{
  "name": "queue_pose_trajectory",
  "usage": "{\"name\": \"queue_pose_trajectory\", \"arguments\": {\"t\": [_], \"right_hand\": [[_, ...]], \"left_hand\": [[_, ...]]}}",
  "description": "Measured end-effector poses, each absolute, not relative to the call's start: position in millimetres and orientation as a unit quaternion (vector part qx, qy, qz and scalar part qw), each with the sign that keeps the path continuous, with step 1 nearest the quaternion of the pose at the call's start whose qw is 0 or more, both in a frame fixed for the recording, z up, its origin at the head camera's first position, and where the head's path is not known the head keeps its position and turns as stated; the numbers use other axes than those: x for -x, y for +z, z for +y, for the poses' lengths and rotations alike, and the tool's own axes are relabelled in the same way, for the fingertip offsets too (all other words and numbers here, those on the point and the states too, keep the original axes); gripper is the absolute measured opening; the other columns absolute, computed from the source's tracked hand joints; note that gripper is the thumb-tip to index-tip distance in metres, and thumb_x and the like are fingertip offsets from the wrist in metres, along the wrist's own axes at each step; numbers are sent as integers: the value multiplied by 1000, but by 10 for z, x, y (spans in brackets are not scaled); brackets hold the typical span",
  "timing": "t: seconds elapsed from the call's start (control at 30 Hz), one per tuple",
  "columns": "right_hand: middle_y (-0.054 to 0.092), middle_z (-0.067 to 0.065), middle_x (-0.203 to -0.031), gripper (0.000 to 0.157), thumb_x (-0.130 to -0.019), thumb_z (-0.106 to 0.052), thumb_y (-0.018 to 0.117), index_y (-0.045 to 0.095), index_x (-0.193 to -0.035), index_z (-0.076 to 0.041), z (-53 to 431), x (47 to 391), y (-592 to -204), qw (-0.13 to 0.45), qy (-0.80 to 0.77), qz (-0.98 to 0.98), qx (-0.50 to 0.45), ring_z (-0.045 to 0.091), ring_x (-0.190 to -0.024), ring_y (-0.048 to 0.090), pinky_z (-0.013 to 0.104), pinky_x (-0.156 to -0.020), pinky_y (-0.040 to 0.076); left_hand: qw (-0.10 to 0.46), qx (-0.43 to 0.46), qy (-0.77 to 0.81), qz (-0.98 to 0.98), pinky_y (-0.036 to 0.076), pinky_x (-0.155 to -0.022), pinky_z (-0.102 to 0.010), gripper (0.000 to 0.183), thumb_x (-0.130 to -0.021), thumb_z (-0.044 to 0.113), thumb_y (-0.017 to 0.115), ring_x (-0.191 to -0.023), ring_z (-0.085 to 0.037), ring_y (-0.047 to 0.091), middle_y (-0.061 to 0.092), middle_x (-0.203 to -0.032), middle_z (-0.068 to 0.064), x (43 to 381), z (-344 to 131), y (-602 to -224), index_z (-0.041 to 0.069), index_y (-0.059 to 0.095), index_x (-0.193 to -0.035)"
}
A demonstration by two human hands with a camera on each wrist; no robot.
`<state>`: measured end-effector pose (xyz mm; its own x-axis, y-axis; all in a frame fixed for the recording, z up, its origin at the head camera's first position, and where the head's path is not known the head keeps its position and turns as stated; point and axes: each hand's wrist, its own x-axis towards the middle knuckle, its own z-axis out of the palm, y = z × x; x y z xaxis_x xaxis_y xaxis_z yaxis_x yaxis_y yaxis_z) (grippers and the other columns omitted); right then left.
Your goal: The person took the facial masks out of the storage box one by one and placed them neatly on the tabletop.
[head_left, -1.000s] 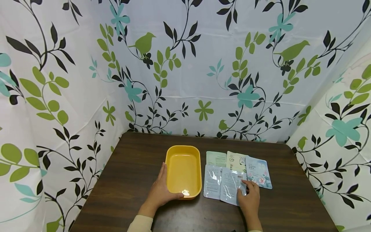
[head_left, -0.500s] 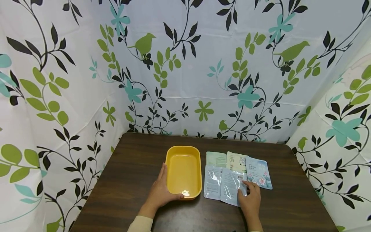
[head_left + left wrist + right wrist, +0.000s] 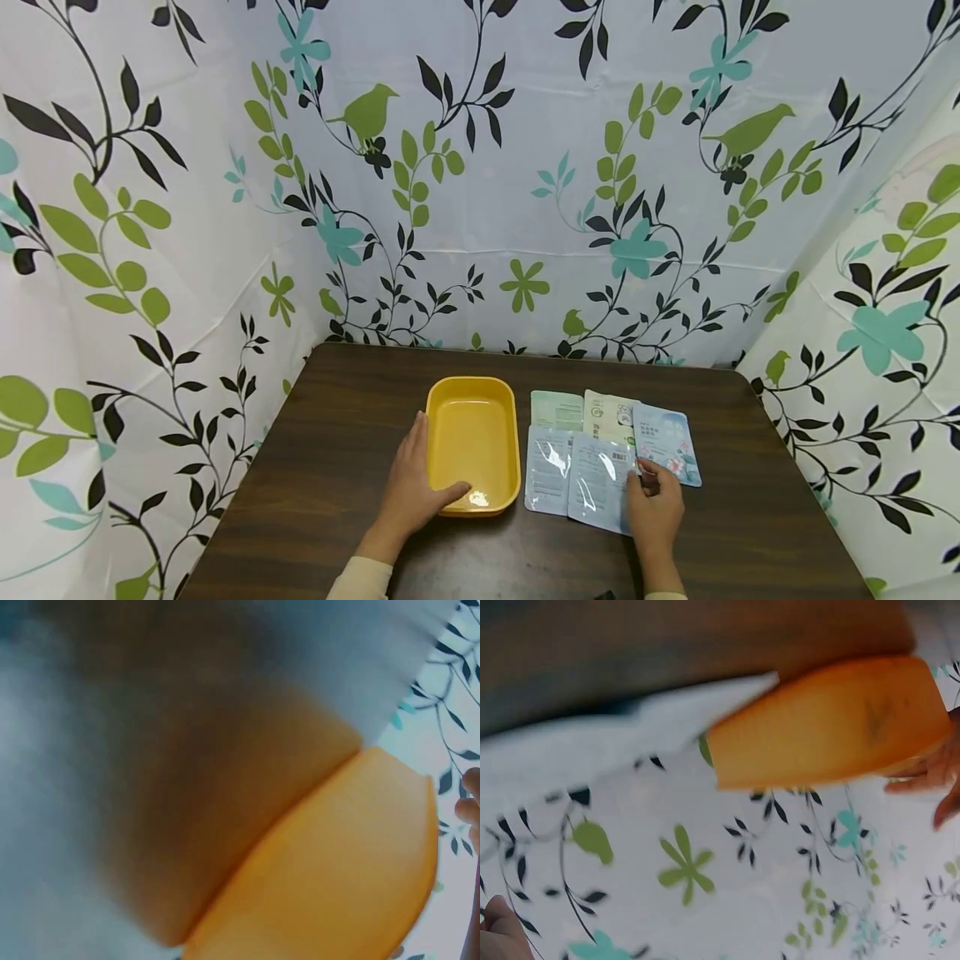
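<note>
A yellow rectangular tray [image 3: 473, 505] stands on the table in the head view. My left hand [image 3: 408, 496] lies along its left side, fingers straight, thumb stretched over the near left corner. Right of the tray lie several flat foil packets that look like sheet masks. My right hand [image 3: 657, 504] is at the right edge of the front silvery-blue packet [image 3: 596, 479], fingers bent, thumb and forefinger pinching that edge. The hand partly hides the contact. In the left wrist view the tray [image 3: 322, 862] looms close. The right wrist view shows the tray [image 3: 832, 727] and fingers [image 3: 502, 930].
Another silvery packet [image 3: 547, 475] lies beside the front one. Behind are a green packet [image 3: 557, 410], a cream packet [image 3: 609, 417] and a flowered blue packet [image 3: 667, 437]. A patterned curtain [image 3: 480, 208] encloses the dark wooden table [image 3: 360, 417].
My right hand has shifted slightly right, from on top of the front packet to its edge. My left thumb has lifted a little at the tray's corner. The head view has moved slightly.
</note>
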<state>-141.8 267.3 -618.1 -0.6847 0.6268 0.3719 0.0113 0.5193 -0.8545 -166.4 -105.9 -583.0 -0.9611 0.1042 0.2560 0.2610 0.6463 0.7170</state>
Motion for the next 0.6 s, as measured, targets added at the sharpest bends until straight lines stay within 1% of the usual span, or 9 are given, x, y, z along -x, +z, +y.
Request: {"name": "queue_pose_trajectory", "arguments": {"t": [0.03, 0.1, 0.17, 0.27, 0.37, 0.43, 0.5, 0.53, 0.6], "right_hand": [[68, 20, -103, 25, -86, 1, 71, 73, -111, 3, 2674, 1431, -6123, 344, 452, -799, 200, -7, -81, 52, 2, -67, 38], [69, 19, -107, 25, -90, -2, 69, 72, -115, 2, 2666, 1453, -5976, 340, 461, -795, 197, -6, -84, 53, 2, -71, 39], [69, 17, -112, 26, -94, -7, 67, 71, -119, 1, 2641, 1478, -5809, 336, 472, -793, 189, 1, -91, 57, 5, -75, 41], [69, 14, -120, 28, -98, -13, 64, 69, -122, -1, 2578, 1515, -5542, 331, 477, -799, 159, 17, -103, 60, 13, -83, 45], [69, 13, -122, 26, -97, -12, 66, 71, -121, -2, 2492, 1562, -5277, 347, 461, -810, 102, 19, -109, 60, 24, -86, 47], [69, 14, -122, 25, -96, -11, 67, 72, -120, -3, 2417, 1594, -5109, 359, 440, -821, 53, 21, -112, 61, 26, -88, 47], [69, 14, -124, 26, -95, -9, 68, 72, -120, -3, 2324, 1620, -4959, 366, 420, -831, 6, 22, -116, 62, 30, -92, 46], [69, 14, -125, 26, -95, -9, 68, 72, -121, -3, 2274, 1627, -4894, 367, 410, -835, -16, 28, -118, 61, 32, -95, 46], [68, 14, -126, 28, -94, -9, 69, 71, -122, -4, 2169, 1637, -4790, 370, 394, -839, -58, 33, -122, 60, 38, -99, 46]], "left_hand": [[109, 108, -409, -900, 29, -118, -65, 114, -78, 52, 82, -151, -42, 32, 24, -170, -11, 1669, -1056, -5786, 7, 21, -163], [134, 123, -407, -895, 27, -121, -63, 99, -86, 46, 76, -150, -40, 35, 33, -167, -14, 1682, -1049, -5678, 2, 28, -161], [160, 141, -393, -895, 24, -123, -60, 87, -92, 42, 70, -150, -39, 37, 39, -163, -17, 1696, -1037, -5554, -1, 34, -158], [191, 171, -362, -896, 24, -124, -57, 74, -96, 39, 64, -149, -36, 40, 44, -159, -17, 1713, -1002, -5343, -3, 42, -153], [215, 202, -324, -899, 27, -123, -55, 68, -99, 38, 60, -149, -33, 42, 47, -158, -18, 1707, -934, -5132, -4, 46, -150], [228, 220, -302, -899, 29, -123, -55, 66, -99, 37, 59, -149, -32, 43, 49, -156, -18, 1681, -881, -4999, -5, 48, -149], [243, 236, -281, -898, 30, -122, -55, 65, -98, 35, 60, -147, -33, 44, 50, -155, -18, 1642, -821, -4885, -6, 49, -147], [252, 243, -268, -897, 31, -121, -56, 64, -97, 33, 61, -146, -33, 45, 51, -154, -18, 1624, -793, -4845, -6, 50, -147], [260, 250, -250, -899, 32, -120, -56, 64, -96, 31, 62, -145, -34, 47, 53, -153, -19, 1583, -735, -4769, -5, 51, -146]]}}
